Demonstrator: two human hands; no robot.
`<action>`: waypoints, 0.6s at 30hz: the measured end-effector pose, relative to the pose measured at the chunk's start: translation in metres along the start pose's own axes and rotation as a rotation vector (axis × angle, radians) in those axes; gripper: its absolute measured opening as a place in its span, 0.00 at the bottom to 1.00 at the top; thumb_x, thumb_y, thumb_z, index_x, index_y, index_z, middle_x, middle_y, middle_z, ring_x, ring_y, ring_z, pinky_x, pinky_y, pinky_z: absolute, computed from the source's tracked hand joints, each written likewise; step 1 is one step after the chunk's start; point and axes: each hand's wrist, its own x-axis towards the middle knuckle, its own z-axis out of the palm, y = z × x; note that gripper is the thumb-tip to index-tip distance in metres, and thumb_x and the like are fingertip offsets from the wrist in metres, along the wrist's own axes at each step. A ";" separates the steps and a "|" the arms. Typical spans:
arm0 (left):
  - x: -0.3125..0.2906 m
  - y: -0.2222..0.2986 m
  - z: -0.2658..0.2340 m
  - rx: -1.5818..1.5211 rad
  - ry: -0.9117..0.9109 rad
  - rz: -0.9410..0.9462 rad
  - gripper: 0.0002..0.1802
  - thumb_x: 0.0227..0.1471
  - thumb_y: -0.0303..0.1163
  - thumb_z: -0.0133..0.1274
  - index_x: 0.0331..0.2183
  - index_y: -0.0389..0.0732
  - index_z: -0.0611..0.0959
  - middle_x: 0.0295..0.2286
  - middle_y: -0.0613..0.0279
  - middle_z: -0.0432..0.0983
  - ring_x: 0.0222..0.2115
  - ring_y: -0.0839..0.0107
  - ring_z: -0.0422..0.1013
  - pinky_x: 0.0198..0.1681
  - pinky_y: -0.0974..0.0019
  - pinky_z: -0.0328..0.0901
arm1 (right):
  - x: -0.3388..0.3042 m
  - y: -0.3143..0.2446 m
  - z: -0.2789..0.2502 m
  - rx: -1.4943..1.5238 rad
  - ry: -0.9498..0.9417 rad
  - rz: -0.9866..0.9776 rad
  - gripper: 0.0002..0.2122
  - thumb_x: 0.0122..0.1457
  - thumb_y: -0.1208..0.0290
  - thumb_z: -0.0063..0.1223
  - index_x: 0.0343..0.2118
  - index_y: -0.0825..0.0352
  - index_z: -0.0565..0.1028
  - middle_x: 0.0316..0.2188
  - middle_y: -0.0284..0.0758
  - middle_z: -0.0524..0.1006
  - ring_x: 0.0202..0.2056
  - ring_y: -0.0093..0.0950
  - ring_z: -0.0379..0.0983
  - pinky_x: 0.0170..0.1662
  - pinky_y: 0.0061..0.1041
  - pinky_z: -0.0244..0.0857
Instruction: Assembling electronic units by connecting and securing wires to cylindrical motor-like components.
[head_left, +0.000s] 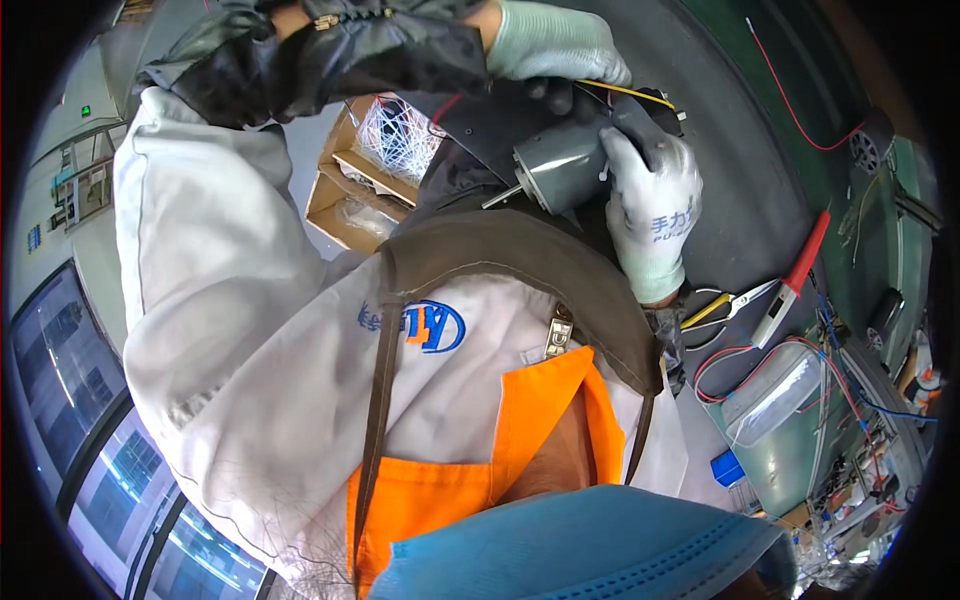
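Note:
A dark grey cylindrical electric motor lies tilted in front of my apron, its thin metal shaft pointing down and left. My right hand, in a white glove with dark-coated fingers, closes around the motor's rear end. Reaching over from the far left, my left hand wears the same kind of glove. Its fingers are curled at a yellow wire, which runs out from under them past my right fingertips. The exact contact between fingers and wire is partly hidden.
Right of my right hand lie yellow-handled scissors and a red-handled tool on the dark mat. Red and blue wires and a clear plastic package are nearer. A cardboard box with white strands stands at left.

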 end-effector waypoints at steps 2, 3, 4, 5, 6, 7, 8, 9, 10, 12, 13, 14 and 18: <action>0.012 -0.007 0.011 0.091 0.088 0.031 0.21 0.64 0.44 0.49 0.34 0.35 0.83 0.20 0.67 0.76 0.17 0.81 0.69 0.17 0.73 0.63 | 0.004 0.003 0.002 0.170 0.139 0.015 0.16 0.45 0.81 0.56 0.39 0.62 0.80 0.43 0.35 0.78 0.41 0.37 0.74 0.44 0.36 0.69; 0.017 -0.010 0.016 0.047 0.166 -0.006 0.18 0.63 0.41 0.50 0.36 0.34 0.83 0.21 0.65 0.77 0.17 0.80 0.70 0.18 0.72 0.65 | 0.004 0.002 0.002 0.162 0.139 0.023 0.16 0.45 0.81 0.56 0.39 0.62 0.80 0.43 0.35 0.78 0.41 0.37 0.74 0.44 0.36 0.69; 0.020 -0.010 0.021 0.008 0.243 -0.049 0.16 0.62 0.38 0.51 0.38 0.34 0.83 0.22 0.64 0.78 0.17 0.79 0.71 0.19 0.72 0.66 | 0.001 0.002 0.002 0.359 0.171 0.133 0.14 0.47 0.82 0.56 0.39 0.63 0.80 0.43 0.36 0.79 0.41 0.36 0.75 0.45 0.34 0.69; 0.023 -0.010 0.025 -0.032 0.320 -0.092 0.14 0.61 0.34 0.52 0.41 0.33 0.83 0.22 0.63 0.78 0.17 0.78 0.72 0.20 0.72 0.67 | -0.001 0.001 0.002 0.556 0.204 0.243 0.13 0.49 0.83 0.56 0.38 0.63 0.81 0.42 0.36 0.79 0.42 0.35 0.75 0.46 0.32 0.69; 0.023 -0.011 0.028 -0.028 0.308 -0.092 0.14 0.61 0.34 0.52 0.41 0.33 0.83 0.22 0.63 0.78 0.17 0.78 0.72 0.20 0.72 0.67 | -0.002 -0.002 0.001 0.619 0.262 0.333 0.10 0.52 0.84 0.56 0.37 0.66 0.81 0.40 0.37 0.80 0.42 0.34 0.76 0.49 0.29 0.69; 0.023 -0.011 0.031 -0.139 0.355 -0.097 0.16 0.61 0.38 0.52 0.39 0.34 0.83 0.21 0.64 0.77 0.16 0.79 0.71 0.19 0.73 0.65 | -0.003 0.000 -0.003 0.603 0.259 0.392 0.10 0.54 0.83 0.57 0.39 0.67 0.82 0.40 0.36 0.80 0.42 0.30 0.76 0.49 0.27 0.69; 0.022 -0.010 0.034 -0.251 0.400 -0.104 0.18 0.62 0.42 0.53 0.38 0.35 0.83 0.20 0.66 0.76 0.16 0.80 0.69 0.18 0.73 0.63 | -0.006 0.002 -0.003 0.697 0.295 0.525 0.10 0.55 0.83 0.58 0.39 0.68 0.82 0.40 0.36 0.81 0.42 0.28 0.76 0.49 0.26 0.69; 0.022 -0.009 0.037 -0.363 0.445 -0.112 0.20 0.63 0.46 0.53 0.37 0.36 0.82 0.18 0.67 0.75 0.15 0.81 0.68 0.17 0.74 0.61 | -0.009 0.005 -0.002 0.791 0.332 0.659 0.10 0.56 0.83 0.58 0.40 0.69 0.82 0.40 0.35 0.81 0.42 0.27 0.76 0.49 0.25 0.69; 0.021 -0.006 0.039 -0.424 0.481 -0.094 0.12 0.61 0.36 0.56 0.37 0.36 0.81 0.17 0.69 0.74 0.13 0.82 0.66 0.16 0.75 0.60 | -0.015 0.007 -0.002 0.935 0.385 0.790 0.10 0.57 0.84 0.58 0.41 0.70 0.82 0.40 0.34 0.81 0.42 0.24 0.75 0.49 0.22 0.68; 0.022 -0.010 0.041 -0.462 0.482 -0.076 0.12 0.61 0.36 0.57 0.38 0.35 0.81 0.18 0.69 0.75 0.13 0.82 0.66 0.16 0.75 0.60 | -0.030 0.010 -0.004 0.839 0.474 0.780 0.10 0.57 0.85 0.59 0.41 0.71 0.81 0.41 0.36 0.80 0.44 0.25 0.75 0.51 0.23 0.68; 0.022 -0.012 0.043 -0.496 0.489 -0.060 0.12 0.61 0.36 0.57 0.38 0.35 0.81 0.18 0.69 0.75 0.14 0.82 0.67 0.16 0.75 0.59 | -0.042 0.012 0.000 0.780 0.529 0.750 0.10 0.56 0.85 0.59 0.42 0.72 0.81 0.42 0.36 0.80 0.45 0.26 0.75 0.51 0.24 0.68; 0.024 -0.015 0.045 -0.493 0.480 -0.062 0.12 0.61 0.36 0.57 0.38 0.35 0.81 0.18 0.69 0.75 0.14 0.82 0.67 0.16 0.75 0.59 | -0.052 0.012 0.002 0.723 0.504 0.736 0.14 0.55 0.84 0.61 0.45 0.71 0.80 0.46 0.38 0.79 0.48 0.28 0.75 0.52 0.26 0.69; 0.029 -0.019 0.048 -0.556 0.529 -0.093 0.12 0.61 0.35 0.57 0.39 0.34 0.81 0.20 0.67 0.76 0.14 0.82 0.66 0.15 0.75 0.58 | -0.056 -0.005 0.003 0.633 0.389 0.464 0.21 0.51 0.84 0.63 0.50 0.66 0.79 0.50 0.39 0.76 0.50 0.31 0.74 0.52 0.27 0.69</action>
